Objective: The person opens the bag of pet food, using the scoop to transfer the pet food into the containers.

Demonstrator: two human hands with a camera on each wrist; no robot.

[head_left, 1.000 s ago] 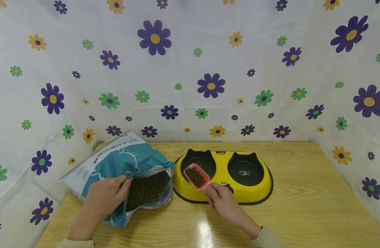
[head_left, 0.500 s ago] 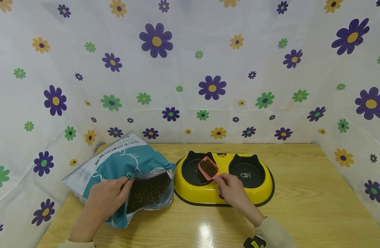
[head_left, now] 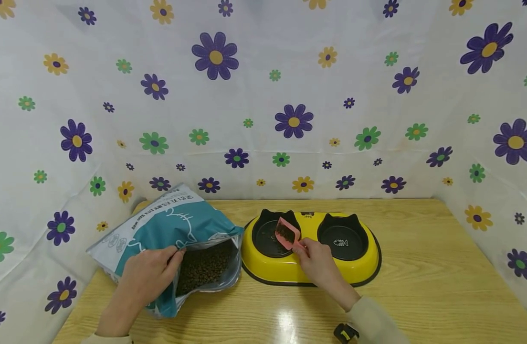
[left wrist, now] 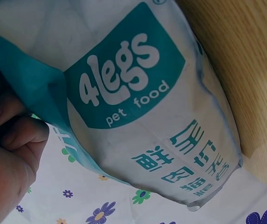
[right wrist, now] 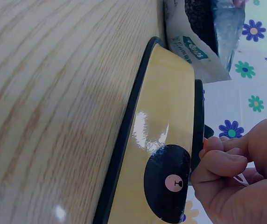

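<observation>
My left hand (head_left: 145, 277) pinches the upper edge of the open mouth of a teal and white pet food bag (head_left: 169, 224), which lies tilted on its side. Brown kibble (head_left: 207, 267) shows inside it. My right hand (head_left: 319, 265) grips the handle of a small pink scoop (head_left: 294, 235), tipped to the left over the left black bowl (head_left: 263, 239) of a yellow double feeder (head_left: 263, 268). Some kibble is still visible in the scoop. In the right wrist view the fingers (right wrist: 217, 163) curl beside the feeder's rim, and the scoop is mostly hidden.
The right black bowl (head_left: 342, 239), with a fish-bone print, holds no kibble. A wooden table (head_left: 431, 267) lies under everything. A white flower-print cloth (head_left: 255, 86) hangs behind and at both sides. Below the right sleeve is a black and yellow strap-like item (head_left: 345, 333).
My right hand has moved the scoop rightward and tipped it from level over the left bowl, and less kibble shows in it. The left hand keeps its hold on the bag.
</observation>
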